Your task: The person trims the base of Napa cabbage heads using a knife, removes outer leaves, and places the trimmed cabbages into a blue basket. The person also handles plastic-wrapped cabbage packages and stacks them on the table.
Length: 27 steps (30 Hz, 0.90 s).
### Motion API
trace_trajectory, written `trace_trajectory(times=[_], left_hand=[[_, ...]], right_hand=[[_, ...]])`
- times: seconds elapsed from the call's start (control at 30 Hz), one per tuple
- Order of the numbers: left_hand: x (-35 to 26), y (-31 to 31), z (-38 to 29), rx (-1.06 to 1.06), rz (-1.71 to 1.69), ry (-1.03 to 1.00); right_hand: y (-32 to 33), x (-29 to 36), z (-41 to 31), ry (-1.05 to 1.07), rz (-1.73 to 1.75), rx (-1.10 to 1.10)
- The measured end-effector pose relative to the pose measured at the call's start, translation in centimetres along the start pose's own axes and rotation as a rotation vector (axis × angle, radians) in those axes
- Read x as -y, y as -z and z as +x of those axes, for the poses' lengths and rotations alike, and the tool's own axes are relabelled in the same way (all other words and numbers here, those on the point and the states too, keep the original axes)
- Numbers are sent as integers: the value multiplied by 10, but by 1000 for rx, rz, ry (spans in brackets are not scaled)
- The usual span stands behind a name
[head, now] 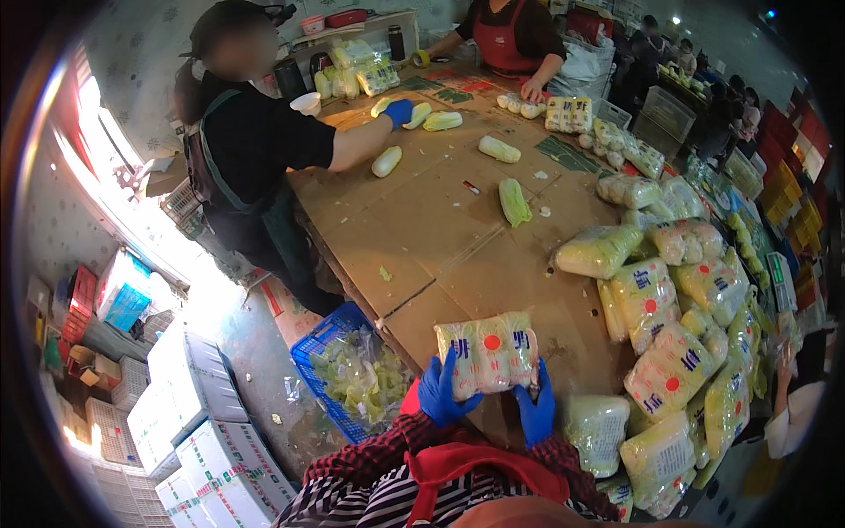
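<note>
A printed clear plastic bag of baby Chinese cabbages (490,354) is held between my two blue-gloved hands at the near edge of the cardboard-covered table (422,244). My left hand (446,389) grips its left end, with the thumb along the lower side and fingers up the front. My right hand (536,402) holds the bag's lower right corner. Farther off on the cardboard lie a loose baby cabbage (514,202) and a second one (500,149). Writing and a red sun print cover the bag's face.
Bagged cabbages (667,369) are heaped along the table's right side. A blue plastic basket (353,429) of leaf trimmings stands at the left edge. One co-worker's gloved hand (399,113) touches cabbages at the far left; another co-worker's hand (532,90) rests near far bags. White boxes (224,462) are stacked lower left.
</note>
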<state>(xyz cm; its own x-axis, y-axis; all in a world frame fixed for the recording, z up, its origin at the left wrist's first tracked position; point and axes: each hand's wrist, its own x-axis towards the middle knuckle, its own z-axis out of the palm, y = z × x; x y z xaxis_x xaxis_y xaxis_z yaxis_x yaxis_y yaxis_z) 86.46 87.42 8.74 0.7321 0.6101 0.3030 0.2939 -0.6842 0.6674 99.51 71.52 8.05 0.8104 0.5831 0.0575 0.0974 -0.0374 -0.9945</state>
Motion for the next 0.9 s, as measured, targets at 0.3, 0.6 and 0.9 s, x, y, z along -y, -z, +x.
trace_trajectory(times=[0.3, 0.6, 0.9], left_hand=[[4, -2, -2, 55, 20, -10], [7, -3, 0, 5, 8, -56], [-4, 2, 3, -80, -26, -97]], right_hand=[[-3, 16, 3, -66, -158, 13], [-5, 14, 4, -37, -156, 4], [0, 6, 7, 12, -164, 6]])
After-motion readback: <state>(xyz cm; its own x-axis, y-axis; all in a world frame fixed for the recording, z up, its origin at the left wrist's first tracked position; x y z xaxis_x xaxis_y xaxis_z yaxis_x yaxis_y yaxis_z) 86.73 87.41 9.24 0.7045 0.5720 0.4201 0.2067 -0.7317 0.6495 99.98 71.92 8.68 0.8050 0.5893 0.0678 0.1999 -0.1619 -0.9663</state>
